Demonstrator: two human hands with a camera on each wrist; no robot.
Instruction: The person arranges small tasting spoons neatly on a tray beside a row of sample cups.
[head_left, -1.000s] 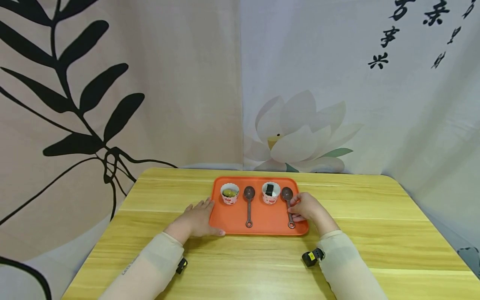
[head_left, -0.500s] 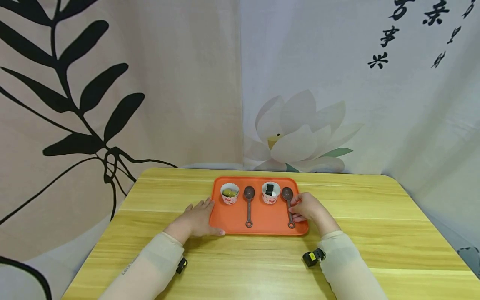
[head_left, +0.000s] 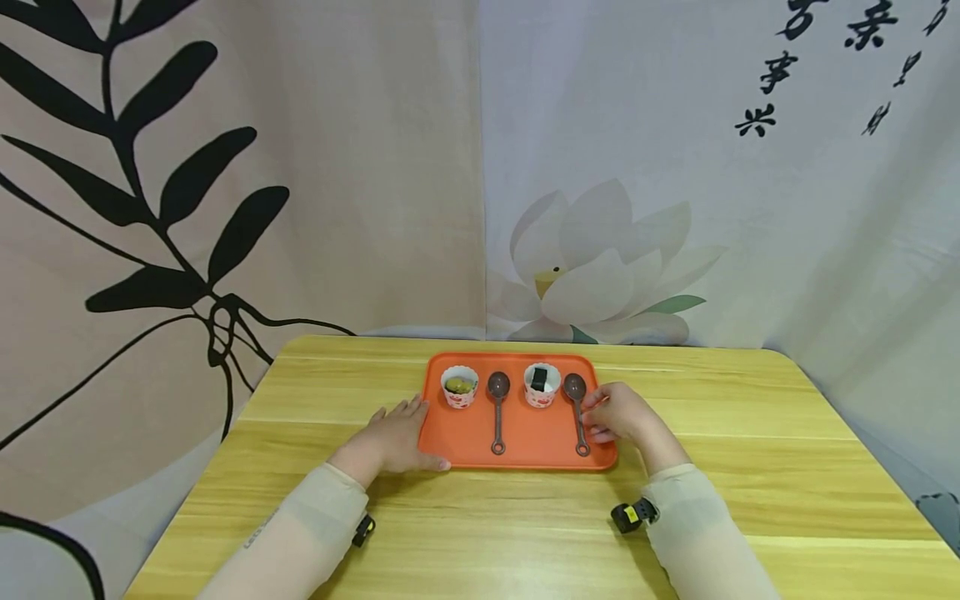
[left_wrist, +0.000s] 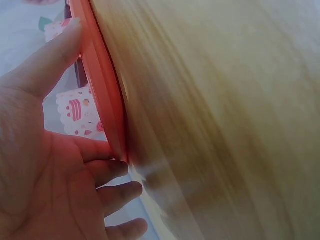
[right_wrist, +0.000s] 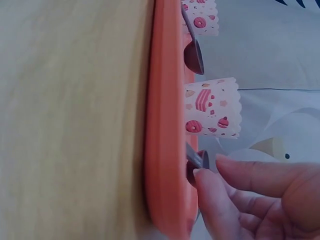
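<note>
An orange tray (head_left: pixel 450 442) bears two paper cups and two grey-brown spoons. My left hand (head_left: pixel 397 437) lies spread at the tray's left end, fingers along the side and thumb at the front edge; in the left wrist view its fingers (left_wrist: pixel 117 170) look straight. On the tray's right side, my right hand (head_left: pixel 622 417) is beside the handle of the right spoon (head_left: pixel 575 387), which lies flat. In the right wrist view thumb and forefinger stand apart close to that spoon (right_wrist: pixel 192 172). Between the cups lies the left spoon (head_left: pixel 498 387).
The left cup (head_left: pixel 459 400) holds something yellow-green, the right cup (head_left: pixel 542 398) a black-and-white piece. Both cups have pink prints. The tray rests near the far edge of a wooden table (head_left: pixel 495 533). Behind it hangs a printed curtain (head_left: pixel 375 208).
My right hand has let go of the right spoon's handle and shifted slightly to the right. The spoon lies almost where it was. My left hand and the tray have stayed put.
</note>
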